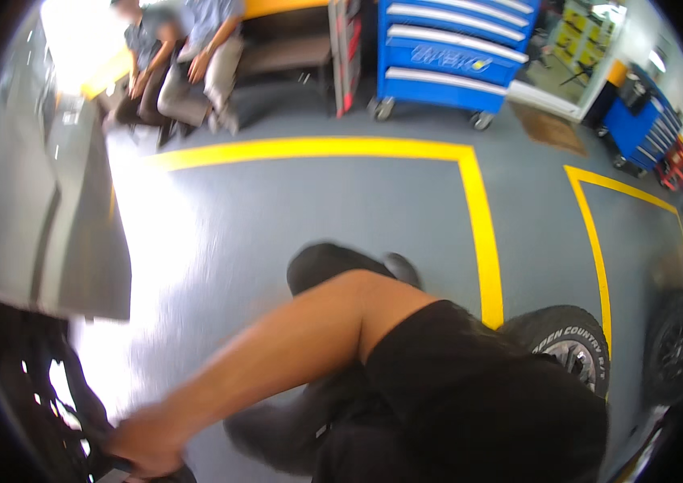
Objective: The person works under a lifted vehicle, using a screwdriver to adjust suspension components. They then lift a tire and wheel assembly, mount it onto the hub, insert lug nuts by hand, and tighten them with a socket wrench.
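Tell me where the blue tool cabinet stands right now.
In the head view the blue tool cabinet stands on castors at top centre, beyond the yellow floor line, right of the two seated people.

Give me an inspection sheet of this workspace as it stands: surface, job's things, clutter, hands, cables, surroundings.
Surface: grey shop floor with yellow painted lines; glare at the left.
Job's things: dark mechanical parts at the lower left, blurred; kind cannot be told.
Clutter: a loose tyre on its rim lies on the floor at the right; a second wheel stands beyond it.
Hands: one hand reaches to the dark parts, seemingly gripping something; which hand it is cannot be told, and no other hand is seen.
Cables: nothing seen clearly.
Surroundings: blue drawer tool cabinet on castors, another blue cabinet at the right, two seated people at the back, a grey panel at the left.
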`<state>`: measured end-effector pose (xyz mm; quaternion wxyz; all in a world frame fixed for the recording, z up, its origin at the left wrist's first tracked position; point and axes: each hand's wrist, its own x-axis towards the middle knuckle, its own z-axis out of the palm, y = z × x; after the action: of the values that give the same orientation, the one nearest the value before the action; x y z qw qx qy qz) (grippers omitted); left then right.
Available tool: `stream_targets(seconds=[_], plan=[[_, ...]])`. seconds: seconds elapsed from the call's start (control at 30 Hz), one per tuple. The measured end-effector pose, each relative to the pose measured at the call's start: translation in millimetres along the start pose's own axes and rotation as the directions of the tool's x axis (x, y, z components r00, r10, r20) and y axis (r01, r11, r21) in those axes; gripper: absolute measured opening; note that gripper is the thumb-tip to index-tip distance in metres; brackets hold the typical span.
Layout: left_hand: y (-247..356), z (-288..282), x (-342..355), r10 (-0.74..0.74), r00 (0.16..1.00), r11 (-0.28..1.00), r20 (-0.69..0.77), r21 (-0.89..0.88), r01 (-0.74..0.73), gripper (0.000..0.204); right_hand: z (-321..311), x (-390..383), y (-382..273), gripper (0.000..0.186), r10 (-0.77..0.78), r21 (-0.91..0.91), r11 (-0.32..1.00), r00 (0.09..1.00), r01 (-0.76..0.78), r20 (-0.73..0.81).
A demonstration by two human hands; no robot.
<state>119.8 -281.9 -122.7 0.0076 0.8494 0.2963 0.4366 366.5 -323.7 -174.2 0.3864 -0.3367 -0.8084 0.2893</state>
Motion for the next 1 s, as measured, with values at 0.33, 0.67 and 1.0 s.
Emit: stream_targets(seconds=[0.33, 0.67, 1.0], plan=[[219, 337, 30, -0.077, 0.727, 0.906, 0.683, -0.257, 0.337, 0.038, -337, -344, 0, 0.043, 0.376, -0.258, 0.919, 0.470, -0.297, 0.799], [445, 455, 150, -0.101, 0.226, 0.832, 0.969, -0.042, 0.554, 0.033, -730, -568, -119, 0.061, 0.717, -0.013, 0.695, 0.695, -0.718, -0.053], [472, 430, 247, -0.424, -0.134, 0.632, 0.896, 0.399, 0.664, 0.029, -980, -874, -242, 0.023, -0.061, 0.366, 0.535, -0.466, -0.762, -0.882]])
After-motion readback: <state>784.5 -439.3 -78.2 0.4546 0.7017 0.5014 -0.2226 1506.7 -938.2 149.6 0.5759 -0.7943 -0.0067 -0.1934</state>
